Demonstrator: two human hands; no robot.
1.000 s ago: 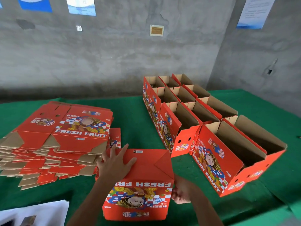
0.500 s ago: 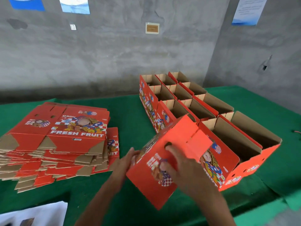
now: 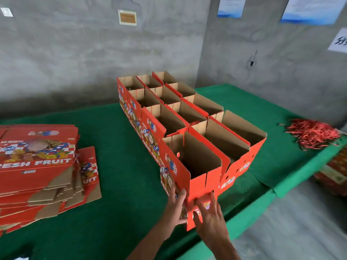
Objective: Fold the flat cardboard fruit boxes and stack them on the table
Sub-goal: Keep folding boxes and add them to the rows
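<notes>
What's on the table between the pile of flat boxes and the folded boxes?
Nothing: the head view shows bare green table cloth between the flat pile and the folded boxes.

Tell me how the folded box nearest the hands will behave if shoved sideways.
The nearest folded box looks empty and open-topped, so probably light and quick to slide. It is tall and narrow, so a high push might tip it. Thin cardboard walls would likely flex.

Legible print: "FRESH FRUIT" in white capitals on the top flat box [image 3: 35, 156] of the left stack, first letter cut by the frame edge. Partly covered flat box [image 3: 88, 169] beside it: only "UIT" showing. Lettering running along the sides of the folded boxes [image 3: 148, 132]: too skewed to read. Wall posters [image 3: 231, 6], small plaque [image 3: 127, 17], white sign [image 3: 339, 41] at right edge: print blurred, unreadable.
</notes>
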